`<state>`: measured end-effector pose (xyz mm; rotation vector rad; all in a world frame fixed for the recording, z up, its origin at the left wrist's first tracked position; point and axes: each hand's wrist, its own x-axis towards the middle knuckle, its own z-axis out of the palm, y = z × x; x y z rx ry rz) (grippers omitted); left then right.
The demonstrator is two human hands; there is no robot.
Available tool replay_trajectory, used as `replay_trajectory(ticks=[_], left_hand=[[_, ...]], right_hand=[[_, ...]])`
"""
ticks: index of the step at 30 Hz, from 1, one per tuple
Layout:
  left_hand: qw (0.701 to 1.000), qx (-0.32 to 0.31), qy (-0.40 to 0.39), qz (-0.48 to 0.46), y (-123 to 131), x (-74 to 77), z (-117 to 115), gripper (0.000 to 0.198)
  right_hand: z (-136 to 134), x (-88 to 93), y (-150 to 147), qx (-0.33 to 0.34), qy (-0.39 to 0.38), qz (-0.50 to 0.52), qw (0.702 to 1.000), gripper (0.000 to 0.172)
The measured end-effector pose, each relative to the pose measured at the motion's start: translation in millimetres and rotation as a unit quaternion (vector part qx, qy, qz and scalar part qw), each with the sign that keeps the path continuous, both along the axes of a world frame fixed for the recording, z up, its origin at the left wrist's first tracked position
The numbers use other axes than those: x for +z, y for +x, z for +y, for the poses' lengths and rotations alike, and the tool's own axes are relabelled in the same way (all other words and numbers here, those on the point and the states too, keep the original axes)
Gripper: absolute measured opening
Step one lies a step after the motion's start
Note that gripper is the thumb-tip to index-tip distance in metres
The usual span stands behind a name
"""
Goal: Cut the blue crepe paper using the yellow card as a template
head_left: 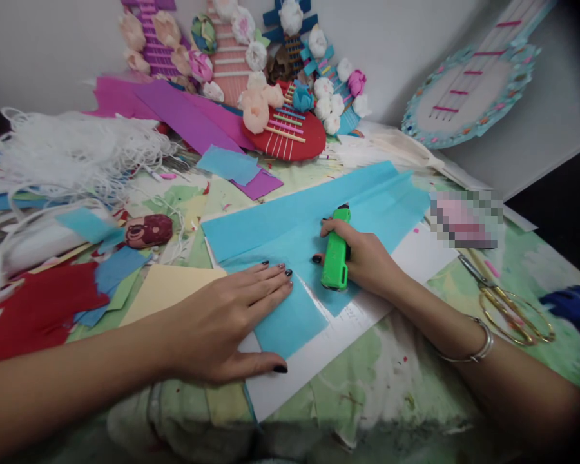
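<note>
My left hand (227, 319) lies flat on the turquoise paper (290, 325), its fingers stretched out and the thumb resting over the white sheet (283, 390) beneath. Wrapped in my right hand (362, 254) is a green utility knife (336, 258), held upright over the turquoise paper with its tip pointing away from me. A narrow slit runs through the paper between my two hands, with white showing through it. Left of the sheet, a piece of cream paper (174, 287) is partly under my left wrist.
Gold-handled scissors (512, 312) lie at the right, below a blurred-out pink item. White cord (77, 154) is heaped at the back left, above red fabric (43, 309) and a dark red object (149, 231). Decorated instrument shapes, one red (290, 145), stand along the wall.
</note>
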<state>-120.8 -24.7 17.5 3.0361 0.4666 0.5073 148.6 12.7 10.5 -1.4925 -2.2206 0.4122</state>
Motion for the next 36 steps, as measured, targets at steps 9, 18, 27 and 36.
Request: replay_trajectory(ticks=[9, 18, 27, 36], left_hand=[[0.999, 0.023, 0.032, -0.013, 1, -3.3, 2, 0.071], [0.999, 0.034, 0.010, -0.008, 0, -2.8, 0, 0.069], [0.999, 0.033, -0.024, -0.004, -3, 0.4, 2, 0.065], [0.999, 0.017, -0.032, -0.019, -6, 0.4, 7, 0.061]], right_hand=[[-7, 10.2, 3, -0.014, -0.008, 0.007, 1.000, 0.036], [16, 9.9, -10, 0.018, -0.027, 0.000, 0.999, 0.042], [18, 2.9, -7, 0.010, -0.022, 0.032, 0.999, 0.046], [16, 3.8, -5, 0.014, -0.012, 0.022, 1.000, 0.044]])
